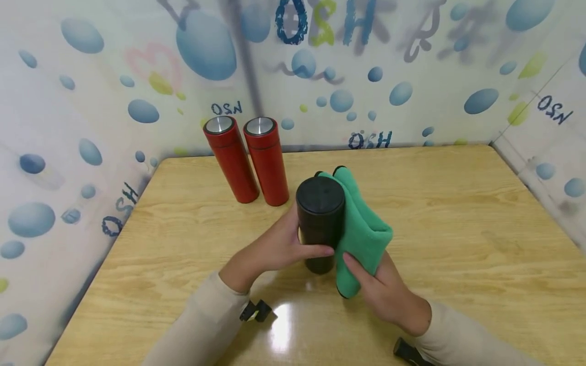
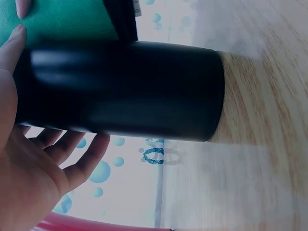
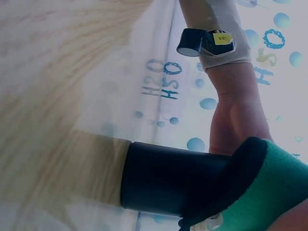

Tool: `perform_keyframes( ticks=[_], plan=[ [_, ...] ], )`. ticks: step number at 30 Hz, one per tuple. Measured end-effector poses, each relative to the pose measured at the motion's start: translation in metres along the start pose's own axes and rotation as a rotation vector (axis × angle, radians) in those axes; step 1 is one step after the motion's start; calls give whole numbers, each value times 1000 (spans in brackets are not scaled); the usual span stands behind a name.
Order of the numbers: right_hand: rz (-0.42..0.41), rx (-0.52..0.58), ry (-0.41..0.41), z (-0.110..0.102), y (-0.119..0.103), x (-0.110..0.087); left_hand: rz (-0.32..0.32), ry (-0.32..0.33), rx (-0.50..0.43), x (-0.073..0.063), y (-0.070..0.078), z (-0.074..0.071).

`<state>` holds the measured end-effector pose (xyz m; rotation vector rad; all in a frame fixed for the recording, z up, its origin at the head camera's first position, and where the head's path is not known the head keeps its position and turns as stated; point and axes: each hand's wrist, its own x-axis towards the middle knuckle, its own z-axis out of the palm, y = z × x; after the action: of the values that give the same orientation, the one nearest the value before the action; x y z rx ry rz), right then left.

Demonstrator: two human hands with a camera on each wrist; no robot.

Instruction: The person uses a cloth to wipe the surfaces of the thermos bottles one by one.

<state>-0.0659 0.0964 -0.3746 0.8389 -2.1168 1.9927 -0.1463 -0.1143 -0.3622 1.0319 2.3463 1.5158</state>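
Note:
A black thermos bottle point(image 1: 320, 221) stands upright in front of me, its flat lid facing the head camera. My left hand point(image 1: 281, 241) grips its left side, thumb across the front and fingers round the back. On the bottle's right side lies a folded green cloth point(image 1: 363, 239) with black edging. My right hand point(image 1: 382, 290) holds this cloth, thumb on the near face, other fingers mostly hidden behind it. In the right wrist view the cloth's dark edge overlaps the bottle point(image 3: 168, 178). Whether the bottle's base touches the table I cannot tell.
Two red thermos bottles point(image 1: 233, 162) with silver-topped lids stand side by side at the back left of the wooden table point(image 1: 458, 229). Patterned walls point(image 1: 412, 76) enclose the table's back and sides. A small camera point(image 1: 256, 311) is strapped at the left wrist.

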Motion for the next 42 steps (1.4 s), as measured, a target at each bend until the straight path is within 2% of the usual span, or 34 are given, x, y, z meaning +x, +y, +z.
perform_keyframes(
  ticks=[7, 11, 15, 20, 29, 33, 38, 42],
  plan=[
    [169, 13, -70, 1, 10, 0, -14, -13, 9, -2, 3, -2],
    [196, -8, -91, 2, 15, 2, 2, -18, 18, -1, 3, -5],
    [190, -9, -80, 2, 15, 3, -12, -19, 25, -1, 3, -7],
    [177, 4, -53, 2, 10, 2, -73, -18, 35, -4, 2, -8],
    [31, 49, 29, 3, 1, 1, -55, 12, 36, -6, 4, -11],
    [4, 60, 43, 3, 1, -1, -56, 2, 37, -7, 5, -12],
    [33, 17, 30, 3, 4, -2, -59, 3, 71, -6, 8, -15],
    [102, -8, 16, 2, 7, -4, -73, -1, 81, -5, 9, -16]
  ],
)
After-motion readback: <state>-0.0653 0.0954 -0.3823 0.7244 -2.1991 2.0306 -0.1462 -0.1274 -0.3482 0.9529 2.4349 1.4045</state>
